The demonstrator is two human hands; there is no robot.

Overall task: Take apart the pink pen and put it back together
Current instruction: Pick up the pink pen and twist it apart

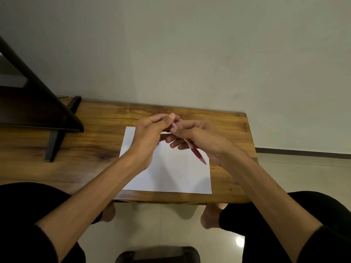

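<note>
Spanning the middle of the view, a low brown wooden table carries a white rectangular sheet of paper and, at its left end, a dark angled stand. Above the paper, both hands meet. The left hand pinches the pale far end of the slim pink plastic pen between thumb and curled fingers. The right hand grips the barrel mid-length, fingers curled beneath it. The pen's darker tip slants down toward the paper's right edge.
</note>
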